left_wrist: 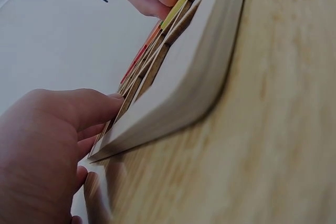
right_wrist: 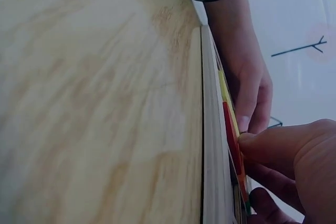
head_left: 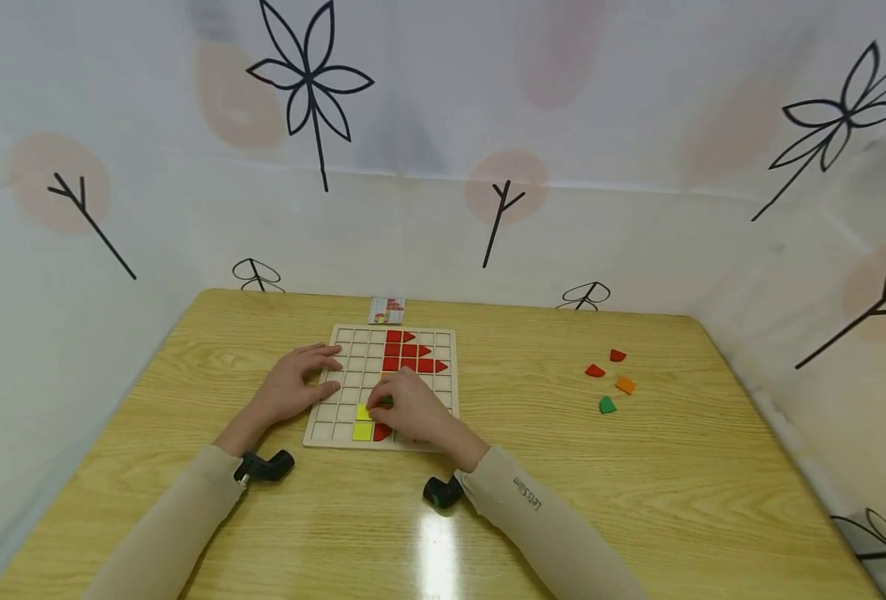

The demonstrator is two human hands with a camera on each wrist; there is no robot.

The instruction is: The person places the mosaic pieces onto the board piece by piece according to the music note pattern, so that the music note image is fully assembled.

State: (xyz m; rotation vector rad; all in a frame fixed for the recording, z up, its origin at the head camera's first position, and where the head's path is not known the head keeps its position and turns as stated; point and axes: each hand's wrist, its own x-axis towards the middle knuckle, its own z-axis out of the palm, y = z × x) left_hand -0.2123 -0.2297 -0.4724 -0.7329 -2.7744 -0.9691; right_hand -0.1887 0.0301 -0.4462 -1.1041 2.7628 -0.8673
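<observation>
A wooden grid board (head_left: 322, 431) lies on the table, with red, yellow, orange and green flat tiles in its cells. My left hand (head_left: 292, 385) rests at the board's left edge, fingers spread and thumb on the rim; the left wrist view shows this thumb (left_wrist: 100, 106) too. Over the lower middle cells, my right hand (head_left: 412, 404) has its fingers curled, and its thumb and fingertips pinch at the upper yellow square tile (head_left: 363, 412). Below that sits another yellow square tile (head_left: 362, 431), beside a red rounded tile (head_left: 381, 432). A green tile (head_left: 387, 401) is partly hidden under the right hand.
Behind the board lies a small pattern card (head_left: 387, 311). Loose tiles lie to the right: two red ones (head_left: 595, 371), an orange one (head_left: 625, 385) and a green one (head_left: 608, 405). A patterned white cloth (head_left: 412, 225) hangs behind the wooden table (head_left: 533, 467).
</observation>
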